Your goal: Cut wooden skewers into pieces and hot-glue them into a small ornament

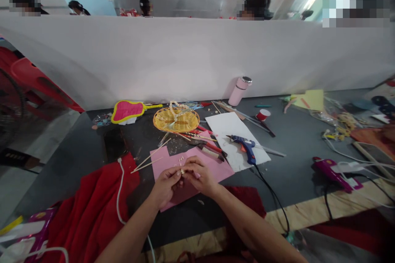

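My left hand and my right hand meet above a sheet of pink paper. Between their pinched fingertips is a small pale yellowish piece, too small to name. Both hands are closed on it. A few tiny light bits lie on the paper just beyond the fingers. Pliers with red handles rest on the paper's far right side. Thin wooden sticks cross its left edge. A blue glue gun lies on a white sheet to the right.
A yellow wicker basket with a string of beads stands behind the paper. A pink bottle stands by the white partition. Red cloth and a white cable lie at left; a purple glue gun is at right.
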Action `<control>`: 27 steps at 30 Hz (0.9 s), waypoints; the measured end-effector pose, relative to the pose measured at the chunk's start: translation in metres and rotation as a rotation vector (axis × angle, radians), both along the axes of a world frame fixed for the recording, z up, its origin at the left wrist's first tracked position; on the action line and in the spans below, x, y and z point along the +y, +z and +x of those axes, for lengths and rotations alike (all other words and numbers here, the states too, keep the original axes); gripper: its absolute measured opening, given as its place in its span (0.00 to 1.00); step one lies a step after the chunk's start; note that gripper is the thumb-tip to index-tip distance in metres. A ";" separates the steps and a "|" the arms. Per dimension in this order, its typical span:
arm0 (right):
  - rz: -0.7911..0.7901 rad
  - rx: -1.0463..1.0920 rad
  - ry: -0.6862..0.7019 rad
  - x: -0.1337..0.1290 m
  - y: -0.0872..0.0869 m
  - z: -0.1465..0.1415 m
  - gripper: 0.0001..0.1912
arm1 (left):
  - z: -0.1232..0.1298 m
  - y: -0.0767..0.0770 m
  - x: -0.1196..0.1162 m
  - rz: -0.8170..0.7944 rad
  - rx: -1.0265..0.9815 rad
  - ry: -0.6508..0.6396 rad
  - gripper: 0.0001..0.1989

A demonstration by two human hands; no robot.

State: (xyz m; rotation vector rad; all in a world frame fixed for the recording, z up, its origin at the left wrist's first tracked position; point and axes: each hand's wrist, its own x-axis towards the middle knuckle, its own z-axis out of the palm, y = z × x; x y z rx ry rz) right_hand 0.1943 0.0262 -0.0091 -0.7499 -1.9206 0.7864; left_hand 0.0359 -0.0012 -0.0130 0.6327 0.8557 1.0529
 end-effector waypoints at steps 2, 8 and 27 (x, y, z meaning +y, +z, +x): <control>0.027 -0.013 -0.010 0.001 -0.001 0.000 0.10 | 0.000 -0.004 0.001 0.045 0.072 0.023 0.10; 0.051 -0.041 -0.024 0.001 -0.004 0.000 0.09 | -0.001 -0.003 0.001 0.097 0.147 0.058 0.09; -0.022 -0.053 0.060 -0.001 0.003 0.002 0.16 | -0.002 -0.003 0.002 0.100 0.212 0.031 0.08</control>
